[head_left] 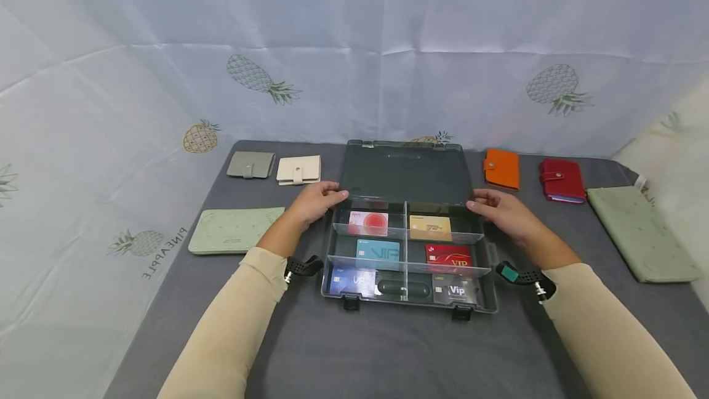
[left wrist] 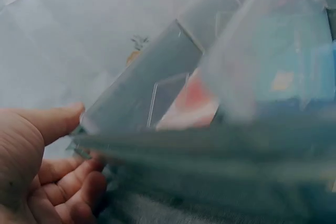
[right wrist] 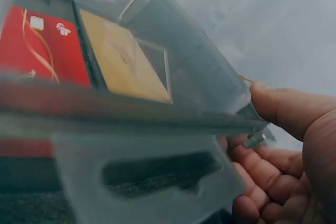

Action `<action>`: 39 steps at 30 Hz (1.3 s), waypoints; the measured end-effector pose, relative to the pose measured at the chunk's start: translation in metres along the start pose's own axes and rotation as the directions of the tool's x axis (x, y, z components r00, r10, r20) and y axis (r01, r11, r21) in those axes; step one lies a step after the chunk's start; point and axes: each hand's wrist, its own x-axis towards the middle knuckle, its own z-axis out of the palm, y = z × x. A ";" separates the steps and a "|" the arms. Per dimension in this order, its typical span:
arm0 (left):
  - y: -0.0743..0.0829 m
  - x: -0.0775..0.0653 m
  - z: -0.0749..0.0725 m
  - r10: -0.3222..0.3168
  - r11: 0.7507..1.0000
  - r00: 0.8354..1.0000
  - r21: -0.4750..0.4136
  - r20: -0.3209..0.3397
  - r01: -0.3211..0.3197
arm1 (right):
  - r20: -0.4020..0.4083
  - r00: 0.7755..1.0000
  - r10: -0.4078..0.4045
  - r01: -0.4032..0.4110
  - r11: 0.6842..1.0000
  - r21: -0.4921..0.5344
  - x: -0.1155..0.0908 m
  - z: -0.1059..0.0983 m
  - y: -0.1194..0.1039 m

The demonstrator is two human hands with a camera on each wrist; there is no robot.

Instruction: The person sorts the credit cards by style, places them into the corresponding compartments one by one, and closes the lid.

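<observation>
A dark translucent plastic organizer box lies on the grey cloth with its lid point(head_left: 407, 171) tipped back. Clear dividers split the box into compartments. At the back are a pink-and-white card point(head_left: 368, 223) and a gold card point(head_left: 430, 227). The middle row holds a light-blue card point(head_left: 378, 252) and a red card point(head_left: 448, 256); the front row has a blue card point(head_left: 349, 282) and a grey card point(head_left: 455, 290). My left hand point(head_left: 314, 203) grips the box's back left corner, thumb above and fingers curled below. The right hand point(head_left: 506, 219) grips the back right corner likewise.
Grey point(head_left: 251, 165) and cream point(head_left: 299, 171) card holders lie back left, above a pale green wallet point(head_left: 235, 231). To the right are orange point(head_left: 503, 169) and red point(head_left: 562, 180) card holders and another green wallet point(head_left: 642, 233). A pineapple-print curtain point(head_left: 388, 91) hangs behind.
</observation>
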 end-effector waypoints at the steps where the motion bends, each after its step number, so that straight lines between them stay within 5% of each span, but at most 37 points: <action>1: 0.000 0.000 -0.001 -0.004 1.000 1.000 -0.006 0.006 0.004 | 0.003 1.000 -0.010 0.010 1.000 0.008 0.000 0.000 0.001; 7: -0.006 0.004 -0.008 0.027 0.999 0.999 -0.031 0.023 -0.026 | -0.030 0.998 -0.063 0.065 0.995 0.079 0.000 0.004 0.004; 15: -0.001 0.000 -0.011 0.162 0.985 0.986 -0.057 -0.024 -0.163 | -0.179 0.977 -0.114 0.156 0.958 0.241 0.000 0.013 0.002; 26: 0.003 -0.027 -0.006 0.262 0.964 0.959 -0.002 -0.105 -0.264 | -0.431 0.869 -0.243 0.317 0.942 0.108 -0.014 0.019 0.006; 30: 0.008 -0.037 -0.006 0.334 0.939 0.936 -0.048 -0.114 -0.341 | -0.436 0.851 -0.292 0.355 0.932 0.068 -0.023 0.016 0.007; 34: 0.010 -0.050 -0.007 0.422 0.892 0.901 -0.133 -0.099 -0.433 | -0.402 0.863 -0.306 0.371 0.924 0.094 -0.040 0.013 0.011; 39: 0.003 -0.070 -0.002 0.546 0.818 0.836 -0.178 -0.060 -0.547 | -0.318 0.861 -0.398 0.460 0.875 0.151 -0.065 0.010 0.018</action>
